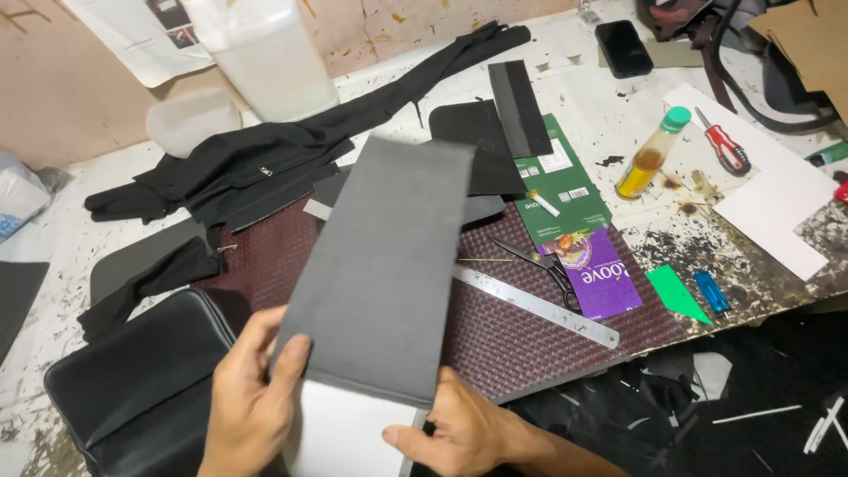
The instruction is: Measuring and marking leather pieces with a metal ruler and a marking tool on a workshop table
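Both hands clamped on grey sheet [380,265]: left hand [252,397] grips lower left edge, right hand [464,433] lower right corner, above steel ruler [539,306] on desk [618,106].

Flat green carton [558,187] mid-desk, purple packet [602,273] just below it, dark phone screen [624,48] up top.

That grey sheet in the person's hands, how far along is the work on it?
Looks done: the long dark grey rectangular sheet has straight edges. In hand: the left hand and right hand hold it over a white panel. Idle: the steel ruler and black scissors.
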